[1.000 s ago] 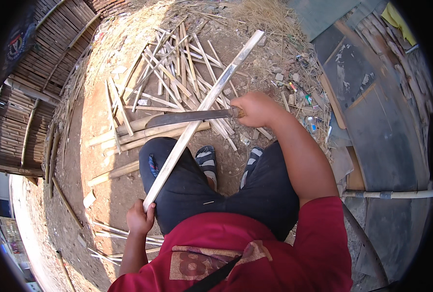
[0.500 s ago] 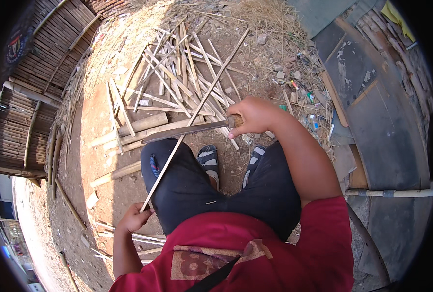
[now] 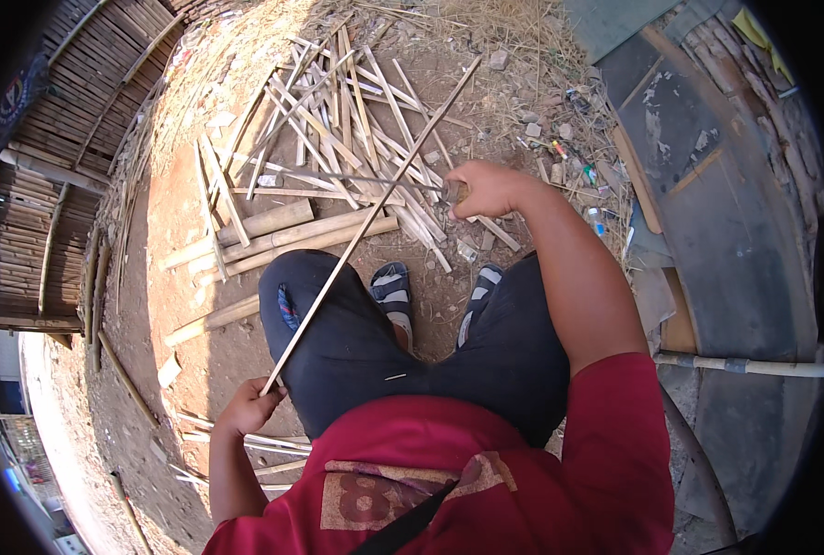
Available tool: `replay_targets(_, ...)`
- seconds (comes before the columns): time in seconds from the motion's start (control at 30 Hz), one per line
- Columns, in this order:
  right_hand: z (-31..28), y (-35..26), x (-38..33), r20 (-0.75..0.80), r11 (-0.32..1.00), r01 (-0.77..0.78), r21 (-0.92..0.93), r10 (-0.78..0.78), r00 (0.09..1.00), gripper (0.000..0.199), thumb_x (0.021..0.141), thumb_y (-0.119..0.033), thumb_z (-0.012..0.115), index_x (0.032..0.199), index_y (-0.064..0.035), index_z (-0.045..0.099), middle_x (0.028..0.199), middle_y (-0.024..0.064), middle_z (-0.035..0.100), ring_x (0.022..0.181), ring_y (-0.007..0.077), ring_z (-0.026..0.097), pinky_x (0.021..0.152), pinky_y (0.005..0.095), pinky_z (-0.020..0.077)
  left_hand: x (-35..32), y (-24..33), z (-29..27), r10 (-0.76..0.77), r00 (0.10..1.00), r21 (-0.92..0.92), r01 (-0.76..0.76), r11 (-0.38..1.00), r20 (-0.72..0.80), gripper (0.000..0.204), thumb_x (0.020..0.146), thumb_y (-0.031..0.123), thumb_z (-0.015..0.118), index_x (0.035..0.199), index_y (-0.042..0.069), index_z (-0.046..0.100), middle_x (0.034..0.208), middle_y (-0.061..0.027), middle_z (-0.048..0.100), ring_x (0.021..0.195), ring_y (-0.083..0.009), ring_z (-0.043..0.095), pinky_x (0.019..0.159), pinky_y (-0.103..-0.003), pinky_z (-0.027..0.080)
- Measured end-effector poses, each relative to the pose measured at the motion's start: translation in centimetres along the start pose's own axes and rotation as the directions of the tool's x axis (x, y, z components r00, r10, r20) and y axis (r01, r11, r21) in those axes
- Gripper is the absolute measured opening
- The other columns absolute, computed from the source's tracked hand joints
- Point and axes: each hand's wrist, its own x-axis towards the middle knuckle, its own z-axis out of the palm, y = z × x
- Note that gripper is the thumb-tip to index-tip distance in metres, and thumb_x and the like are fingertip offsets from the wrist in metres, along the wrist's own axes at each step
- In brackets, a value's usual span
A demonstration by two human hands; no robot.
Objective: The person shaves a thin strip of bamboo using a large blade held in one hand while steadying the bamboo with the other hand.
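My left hand (image 3: pixel 248 407) is closed around the lower end of a long, thin bamboo strip (image 3: pixel 330 280), beside my left thigh. The strip slants up and away over my left knee to the far right. At the far right my right hand (image 3: pixel 492 189) grips the wooden handle of a machete (image 3: pixel 361 178). Its narrow blade points left and crosses the strip above the knee. Seen almost edge-on, the blade looks thin; whether it touches the strip I cannot tell.
Beyond my knees lies a heap of split bamboo strips (image 3: pixel 338 120). Bamboo poles (image 3: pixel 291 242) lie left of my feet, and more strips (image 3: pixel 273 444) lie by my left forearm. Dark boards (image 3: pixel 736 259) stand on the right, a bamboo-slat structure (image 3: pixel 37 236) on the left.
The machete has moved away from my body, up along the strip, and its blade has turned more edge-on. My left hand keeps its hold and has shifted slightly.
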Motion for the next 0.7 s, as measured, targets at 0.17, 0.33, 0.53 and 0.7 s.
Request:
replay_targets(0.17,-2.7,1.9,0.0,-0.039,0.861,-0.364,0.354,0.403,0.914,0.067,0.074,-0.028,0.079,0.133,-0.0015,0.061,0.118,0.0215,0.069,0.109,0.0364,0.067,0.090,0.0434,0.0533,-0.8,0.0,-0.7,0.011,0.998,0.138,-0.003,0.990,-0.055,0.028,0.094,0.028,0.069,0.082,0.003,0.064,0.064,0.0019,0.052,0.062,-0.0110,0.048,0.058,-0.031,0.040)
replay_targets(0.33,0.1,-6.5,-2.6,0.150,0.952,0.162,-0.261,-0.126,0.981,0.065,0.075,-0.031,0.078,0.131,-0.0016,0.062,0.115,0.0220,0.070,0.105,0.0372,0.068,0.088,0.0446,0.0539,-0.4,0.0,-0.5,0.043,0.999,0.152,-0.038,0.988,-0.028,0.026,0.092,0.026,0.068,0.081,0.003,0.065,0.065,0.0018,0.054,0.061,-0.0103,0.049,0.057,-0.030,0.039)
replay_targets(0.53,-2.8,3.2,-1.4,-0.350,0.992,-0.126,0.032,0.129,0.928,0.053,0.077,-0.031,0.077,0.122,-0.0043,0.067,0.113,0.0256,0.068,0.107,0.0375,0.067,0.089,0.0446,0.0538,0.2,-0.3,0.7,0.184,0.973,0.222,-0.151,0.963,-0.136,0.023,0.095,0.020,0.067,0.087,-0.001,0.066,0.067,0.0018,0.056,0.068,-0.0094,0.049,0.062,-0.031,0.042)
replay_targets(0.7,-1.8,0.3,-1.8,-0.242,0.998,0.039,-0.047,-0.049,0.969,0.050,0.077,-0.030,0.077,0.120,-0.0054,0.068,0.107,0.0265,0.069,0.103,0.0387,0.068,0.087,0.0454,0.0537,0.2,-0.9,0.7,0.168,0.979,0.185,-0.145,0.972,-0.118,0.023,0.094,0.020,0.069,0.085,0.000,0.065,0.066,0.0017,0.054,0.062,-0.0092,0.048,0.058,-0.030,0.040)
